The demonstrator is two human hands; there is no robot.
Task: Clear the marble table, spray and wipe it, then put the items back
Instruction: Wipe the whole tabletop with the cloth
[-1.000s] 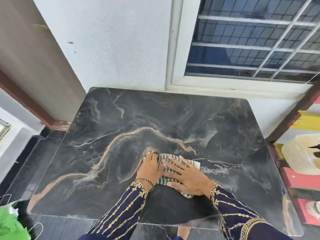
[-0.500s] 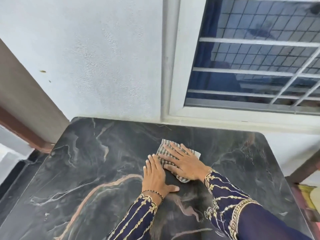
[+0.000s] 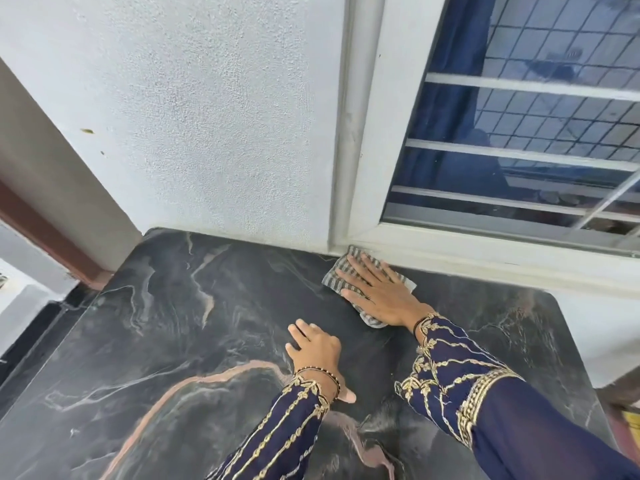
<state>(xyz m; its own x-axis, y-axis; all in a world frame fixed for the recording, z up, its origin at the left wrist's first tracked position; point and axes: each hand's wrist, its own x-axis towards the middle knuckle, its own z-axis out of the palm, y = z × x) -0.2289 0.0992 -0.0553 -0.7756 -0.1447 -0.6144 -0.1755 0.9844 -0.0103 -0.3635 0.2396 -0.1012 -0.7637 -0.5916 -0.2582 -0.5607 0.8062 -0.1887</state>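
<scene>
The right hand [image 3: 377, 292] lies flat, palm down, on a grey striped cloth [image 3: 335, 271], its fingers straight and spread apart, pressing the cloth onto the dark marble bench [image 3: 173, 323] rather than gripping it. The cloth sits at the far edge of the bench, its far corner up against the bottom of the white window frame [image 3: 367, 202], just where the frame meets the rough white wall [image 3: 207, 116]. The left hand [image 3: 317, 351] rests palm down on bare marble nearer the person, a little to the left of the cloth and not touching it; it holds nothing, fingers loosely extended, thumb stretched out to the side. Both wrists come out of dark blue sleeves [image 3: 446, 368] with gold embroidery
</scene>
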